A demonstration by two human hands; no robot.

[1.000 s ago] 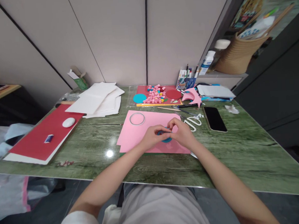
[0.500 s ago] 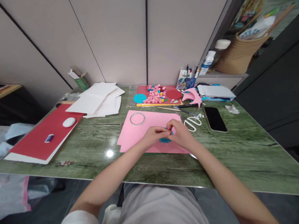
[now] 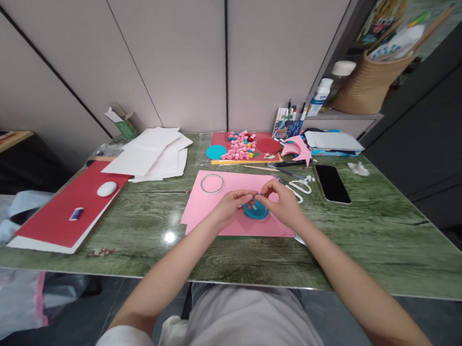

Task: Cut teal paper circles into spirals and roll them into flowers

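A round blue paper piece point(image 3: 258, 211) hangs over the pink sheet point(image 3: 202, 211), its curved edge looking like a ring or spiral. My left hand point(image 3: 233, 205) pinches at its upper left, fingertips close together. My right hand point(image 3: 280, 201) pinches its upper edge from the other side, thumb and index finger nearly meeting those of the left. The small bit of blue paper between the fingertips is mostly hidden. A thin round ring point(image 3: 212, 183) lies on the pink sheet, left of my hands. White-handled scissors point(image 3: 303, 188) lie just beyond my right hand.
Behind are small pink paper balls point(image 3: 240, 147), a flat blue disc point(image 3: 216, 152) and a pink offcut point(image 3: 297, 148). A phone point(image 3: 333, 184) lies right. Left are white sheets point(image 3: 147, 152) and red card point(image 3: 66, 204) bearing a white mouse point(image 3: 107, 189) and a glue stick point(image 3: 76, 214).
My hands have drawn slightly apart and turned, the left one shifting a little left. More of the round blue paper shows below the fingertips.
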